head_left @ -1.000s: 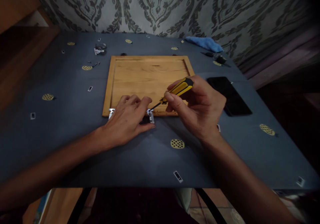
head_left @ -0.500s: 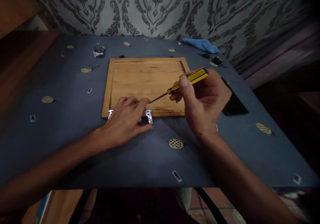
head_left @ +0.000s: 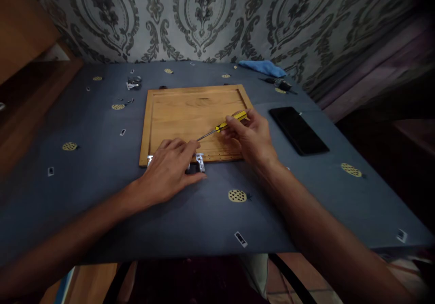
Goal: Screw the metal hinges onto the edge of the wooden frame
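Note:
A wooden panel (head_left: 190, 113) with a raised frame lies on the table. Along its near edge sit silvery metal hinges (head_left: 200, 162), partly covered by my left hand (head_left: 171, 166). That hand's bent fingers rest on the panel and its thumb is below the edge, bracketing the right hinge. My right hand (head_left: 256, 136) pinches a yellow-and-black screwdriver (head_left: 233, 120) by its handle. The shaft slants down to the left, its tip beside my left index finger; the exact contact point is hidden. Small holes dot the panel's near edge right of the hinge.
A black phone (head_left: 299, 131) lies right of the panel. Farther back are a blue cloth (head_left: 263, 67) and a dark tool (head_left: 280, 84). Another hinge (head_left: 134, 83) and several small screws (head_left: 130, 100) lie at the back left. A patterned wall (head_left: 204, 18) stands behind the table.
My right hand has moved forward and left with the screwdriver, which now sits lower and closer to my left fingers. The phone is uncovered. My left hand stays at the hinge; the view shifted slightly.

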A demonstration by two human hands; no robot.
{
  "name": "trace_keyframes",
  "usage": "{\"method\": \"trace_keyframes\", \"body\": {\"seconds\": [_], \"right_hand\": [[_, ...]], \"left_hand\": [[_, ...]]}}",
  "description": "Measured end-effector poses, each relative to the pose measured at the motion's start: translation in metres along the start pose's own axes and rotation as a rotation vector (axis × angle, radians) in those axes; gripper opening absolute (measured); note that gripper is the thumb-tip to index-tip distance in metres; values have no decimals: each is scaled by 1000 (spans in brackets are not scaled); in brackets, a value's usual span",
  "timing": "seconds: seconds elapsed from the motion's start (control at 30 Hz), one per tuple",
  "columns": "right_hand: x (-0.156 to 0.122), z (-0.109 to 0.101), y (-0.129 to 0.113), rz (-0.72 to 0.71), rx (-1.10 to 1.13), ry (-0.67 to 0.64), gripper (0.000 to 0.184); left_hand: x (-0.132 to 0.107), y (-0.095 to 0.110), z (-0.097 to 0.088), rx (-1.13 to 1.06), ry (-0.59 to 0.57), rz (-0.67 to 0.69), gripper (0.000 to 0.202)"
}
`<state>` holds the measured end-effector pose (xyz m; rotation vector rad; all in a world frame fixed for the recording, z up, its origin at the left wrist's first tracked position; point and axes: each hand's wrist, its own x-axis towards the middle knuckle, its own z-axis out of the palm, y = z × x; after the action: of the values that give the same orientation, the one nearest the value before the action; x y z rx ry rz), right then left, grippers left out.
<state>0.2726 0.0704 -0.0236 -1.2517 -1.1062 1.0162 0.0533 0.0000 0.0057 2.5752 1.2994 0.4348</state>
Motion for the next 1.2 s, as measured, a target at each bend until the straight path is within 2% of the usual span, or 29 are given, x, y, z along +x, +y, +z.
{"method": "trace_keyframes", "body": {"seconds": [0.07,0.13,0.3,0.43,0.53,0.67,0.77,0.87,0.97,1.2], "right_hand": [[3,-1,0,101,-20,11,34],[4,-3,-2,142,-37,2,36],[4,-9,-6,136,-26,-32,42],[3,-13,-8,40,-124,-34,39],[2,-14,-10,16,-162,-23,35],[-1,-10,-15,-26,-164,-34,32],[-3,-6,-18,-137,-216,-78,35],[-4,-4,-19,-246,-278,-83,43],[-4,-3,-18,-280,-328,-80,49],[-3,-6,-9,-314,-356,-99,46]], "left_hand": [[0,0,-1,7,10,-12,44],[0,-1,-3,11,16,-21,44],[4,-7,-12,0,-1,-60,41],[8,-22,-21,-75,73,-155,21],[12,-45,-28,-123,200,-261,9],[16,-93,-37,-47,300,-396,12],[17,-133,-42,42,378,-540,19],[18,-164,-42,105,400,-649,22],[22,-182,-41,146,372,-704,37],[37,-196,-41,296,283,-785,39]]}}
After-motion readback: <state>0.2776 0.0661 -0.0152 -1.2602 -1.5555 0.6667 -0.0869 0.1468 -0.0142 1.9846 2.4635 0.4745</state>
